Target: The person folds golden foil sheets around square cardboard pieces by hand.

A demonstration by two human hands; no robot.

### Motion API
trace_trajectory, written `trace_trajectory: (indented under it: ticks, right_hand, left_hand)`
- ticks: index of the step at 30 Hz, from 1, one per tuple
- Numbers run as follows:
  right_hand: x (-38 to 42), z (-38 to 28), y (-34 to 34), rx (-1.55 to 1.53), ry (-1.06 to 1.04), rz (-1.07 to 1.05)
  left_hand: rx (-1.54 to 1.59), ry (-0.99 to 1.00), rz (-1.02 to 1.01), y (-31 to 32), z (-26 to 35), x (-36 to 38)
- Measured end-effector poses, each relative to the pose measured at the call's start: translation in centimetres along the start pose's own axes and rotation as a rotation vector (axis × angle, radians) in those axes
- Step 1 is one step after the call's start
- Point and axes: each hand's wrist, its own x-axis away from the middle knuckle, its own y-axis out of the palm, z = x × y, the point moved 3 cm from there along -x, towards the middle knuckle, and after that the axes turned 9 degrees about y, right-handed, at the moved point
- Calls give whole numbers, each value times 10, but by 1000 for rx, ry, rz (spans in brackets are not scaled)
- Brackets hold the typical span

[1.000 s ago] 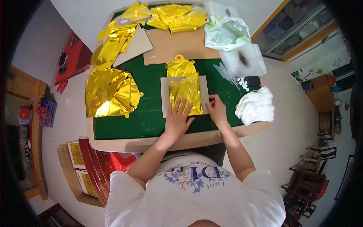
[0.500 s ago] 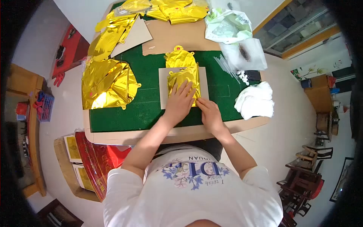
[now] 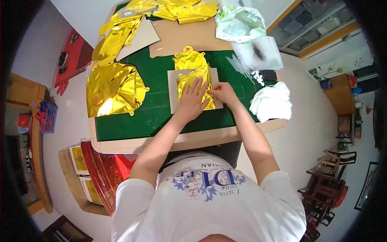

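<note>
A shiny gold foil piece (image 3: 189,60) lies on the green table top, its lower part folded over a grey cardboard sheet (image 3: 173,86). My left hand (image 3: 192,99) rests flat on the folded foil with its fingers spread. At the foil's right edge, my right hand (image 3: 223,92) has its thumb and fingertips pinched together on the foil. The cardboard shows on both sides of the foil, and small tabs stick out near its top.
More gold foil (image 3: 117,89) lies at the left, with further foil along the back. Brown cardboard (image 3: 185,36) lies behind the work. A plastic bag (image 3: 242,26), a white cloth (image 3: 272,103) and a black object (image 3: 268,75) are at the right.
My right hand has moved up along the foil's right edge, from the lower corner to about mid-height. My left hand stays flat on the foil, slightly shifted.
</note>
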Motion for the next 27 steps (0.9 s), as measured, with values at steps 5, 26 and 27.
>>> trace_trajectory:
  ticks: [5,26,27]
  right_hand:
    - [5,-10,-1,-47,97,-103]
    - [-1,-18,9,-168,116,-89]
    - [0,-22,7,-146,64,-5]
  left_hand:
    - [38,-3,35,-2,0,-1]
    - [8,-37,-57,1,-1,0]
    - [7,-42,-51,1,-1,-1]
